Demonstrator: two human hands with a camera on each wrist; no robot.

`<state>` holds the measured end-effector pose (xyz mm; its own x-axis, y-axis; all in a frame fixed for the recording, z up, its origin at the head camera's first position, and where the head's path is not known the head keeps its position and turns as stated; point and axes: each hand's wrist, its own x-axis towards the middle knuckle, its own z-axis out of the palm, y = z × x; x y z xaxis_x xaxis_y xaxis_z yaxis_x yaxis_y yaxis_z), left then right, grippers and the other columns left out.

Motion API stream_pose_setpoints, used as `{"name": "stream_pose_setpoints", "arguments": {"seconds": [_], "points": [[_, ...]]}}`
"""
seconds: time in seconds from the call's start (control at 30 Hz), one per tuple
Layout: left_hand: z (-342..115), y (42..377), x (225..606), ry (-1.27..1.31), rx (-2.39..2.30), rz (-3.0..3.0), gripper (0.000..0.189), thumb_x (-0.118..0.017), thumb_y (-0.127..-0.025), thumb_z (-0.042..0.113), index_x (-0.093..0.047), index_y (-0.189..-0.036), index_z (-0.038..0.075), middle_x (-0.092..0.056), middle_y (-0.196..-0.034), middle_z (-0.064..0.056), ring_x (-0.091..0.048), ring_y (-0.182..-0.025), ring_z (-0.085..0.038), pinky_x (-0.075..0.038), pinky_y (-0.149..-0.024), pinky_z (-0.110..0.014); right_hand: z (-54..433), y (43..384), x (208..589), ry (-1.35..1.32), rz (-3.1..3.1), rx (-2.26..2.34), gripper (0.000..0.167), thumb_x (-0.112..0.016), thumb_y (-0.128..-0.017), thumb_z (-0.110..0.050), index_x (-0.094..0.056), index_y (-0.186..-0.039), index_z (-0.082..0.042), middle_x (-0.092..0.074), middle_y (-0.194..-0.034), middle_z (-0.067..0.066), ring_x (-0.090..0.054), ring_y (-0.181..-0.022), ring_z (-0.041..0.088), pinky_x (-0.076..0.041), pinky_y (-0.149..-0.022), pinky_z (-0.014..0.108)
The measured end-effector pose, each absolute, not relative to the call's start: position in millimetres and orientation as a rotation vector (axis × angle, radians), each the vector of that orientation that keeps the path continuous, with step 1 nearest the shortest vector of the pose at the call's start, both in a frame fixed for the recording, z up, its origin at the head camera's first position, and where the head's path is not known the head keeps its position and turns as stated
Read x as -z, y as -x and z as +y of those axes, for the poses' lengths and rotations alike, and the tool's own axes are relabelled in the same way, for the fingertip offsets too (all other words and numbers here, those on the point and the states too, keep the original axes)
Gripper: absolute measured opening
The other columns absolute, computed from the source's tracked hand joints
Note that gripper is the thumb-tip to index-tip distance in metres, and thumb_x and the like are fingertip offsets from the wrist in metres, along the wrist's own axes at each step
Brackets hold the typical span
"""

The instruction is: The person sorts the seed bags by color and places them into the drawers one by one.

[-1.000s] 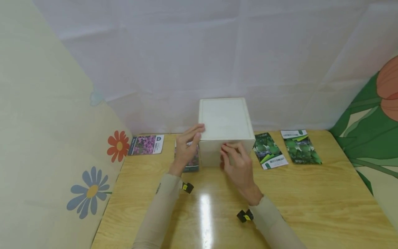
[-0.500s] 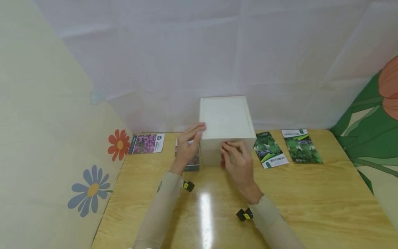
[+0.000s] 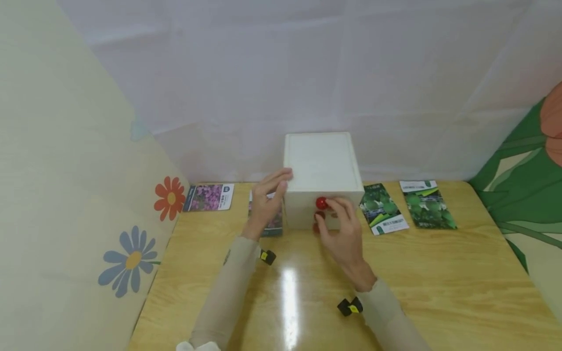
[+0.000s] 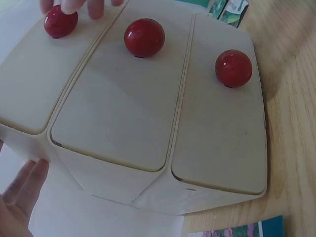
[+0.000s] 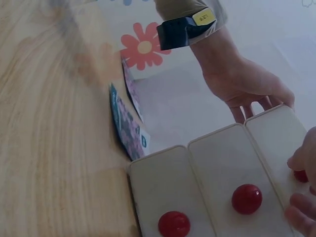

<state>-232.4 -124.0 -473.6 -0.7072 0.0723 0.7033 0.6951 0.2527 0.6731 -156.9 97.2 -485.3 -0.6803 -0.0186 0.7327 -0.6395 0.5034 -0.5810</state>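
Note:
A small white drawer cabinet [image 3: 322, 161] stands against the back cloth. Three drawer fronts, flush with one another, each carry a round red knob; the left wrist view shows the top knob [image 4: 61, 22], middle knob [image 4: 144, 38] and bottom knob [image 4: 233, 68]. My left hand [image 3: 265, 202] rests against the cabinet's left side, fingertips over its top edge. At the top knob, my right hand [image 3: 344, 236] has its fingers spread loosely beside it, with the thumb lower down. Fingers partly cover that knob in the right wrist view.
Flower-picture packets lie left of the cabinet: a pink one [image 3: 208, 197] and another [image 3: 274, 222] partly behind the left hand. Two green packets, one near [image 3: 384, 209] and one farther right [image 3: 428, 204], lie to its right. Cloth with printed flowers [image 3: 171, 197] borders the wooden table [image 3: 439, 273].
My right fingers have loosened and shifted right from the top knob, which now shows. The left hand keeps its place on the cabinet. The head view has shifted slightly.

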Motion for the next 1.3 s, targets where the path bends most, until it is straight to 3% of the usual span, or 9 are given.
{"name": "stream_pose_setpoints", "arguments": {"seconds": [0.07, 0.27, 0.47, 0.67, 0.9, 1.07, 1.3], "points": [[-123.6, 233.5, 473.0, 0.695, 1.477, -1.979, 0.029, -0.061, -0.105, 0.016, -0.076, -0.123, 0.000, -0.071, -0.139, -0.017, -0.069, -0.128, -0.034, -0.063, -0.097, -0.033, 99.6, 156.0, 488.7, -0.502, -2.112, -1.187, 0.043, -0.084, -0.087, -0.003, -0.066, -0.126, 0.005, -0.065, -0.124, 0.021, -0.067, -0.106, 0.031, -0.064, -0.080, 0.045], [-122.7, 232.7, 472.9, 0.681, 1.483, -1.979, 0.025, -0.063, -0.102, 0.005, -0.076, -0.123, -0.001, -0.071, -0.139, -0.018, -0.070, -0.127, -0.036, -0.063, -0.097, -0.031, 103.2, 155.4, 502.7, -0.458, -2.161, -1.212, 0.041, -0.085, -0.086, -0.001, -0.065, -0.121, 0.004, -0.065, -0.115, 0.018, -0.067, -0.100, 0.032, -0.065, -0.079, 0.046], [-120.0, 228.2, 470.0, 0.647, 1.488, -1.989, 0.024, -0.061, -0.100, -0.004, -0.074, -0.120, -0.009, -0.069, -0.136, -0.027, -0.068, -0.125, -0.046, -0.062, -0.097, -0.028, 97.6, 154.4, 516.1, -0.425, -2.202, -1.185, 0.036, -0.088, -0.084, -0.004, -0.073, -0.115, 0.001, -0.068, -0.109, 0.015, -0.070, -0.092, 0.033, -0.065, -0.076, 0.049], [-114.5, 215.4, 450.0, 0.654, 1.504, -1.981, 0.023, -0.060, -0.099, -0.006, -0.072, -0.118, -0.013, -0.068, -0.134, -0.032, -0.068, -0.123, -0.049, -0.062, -0.097, -0.029, 89.1, 156.6, 525.7, -0.414, -2.192, -1.192, 0.034, -0.086, -0.084, 0.001, -0.077, -0.118, 0.000, -0.068, -0.112, 0.013, -0.071, -0.092, 0.022, -0.065, -0.078, 0.031], [-112.7, 209.9, 441.8, 0.627, 1.511, -2.002, 0.024, -0.060, -0.100, -0.004, -0.073, -0.118, -0.012, -0.070, -0.134, -0.029, -0.067, -0.126, -0.047, -0.062, -0.099, -0.032, 85.3, 158.7, 530.9, -0.411, -2.132, -1.205, 0.031, -0.085, -0.085, 0.005, -0.078, -0.115, 0.002, -0.067, -0.113, 0.014, -0.072, -0.093, 0.022, -0.061, -0.084, 0.016], [-113.4, 210.2, 443.4, 0.609, 1.516, -2.018, 0.024, -0.059, -0.101, -0.003, -0.074, -0.119, -0.011, -0.070, -0.135, -0.027, -0.067, -0.128, -0.044, -0.062, -0.099, -0.034, 85.3, 158.3, 530.0, -0.408, -2.132, -1.226, 0.029, -0.084, -0.086, 0.005, -0.078, -0.114, 0.002, -0.067, -0.112, 0.014, -0.072, -0.094, 0.023, -0.058, -0.087, 0.010], [-114.7, 217.1, 453.1, 0.609, 1.512, -2.017, 0.024, -0.060, -0.100, -0.003, -0.074, -0.119, -0.011, -0.070, -0.135, -0.027, -0.067, -0.128, -0.045, -0.062, -0.099, -0.032, 85.1, 157.8, 530.7, -0.414, -2.110, -1.240, 0.028, -0.084, -0.085, 0.007, -0.078, -0.112, 0.002, -0.067, -0.111, 0.014, -0.073, -0.092, 0.023, -0.059, -0.085, 0.013]]}}
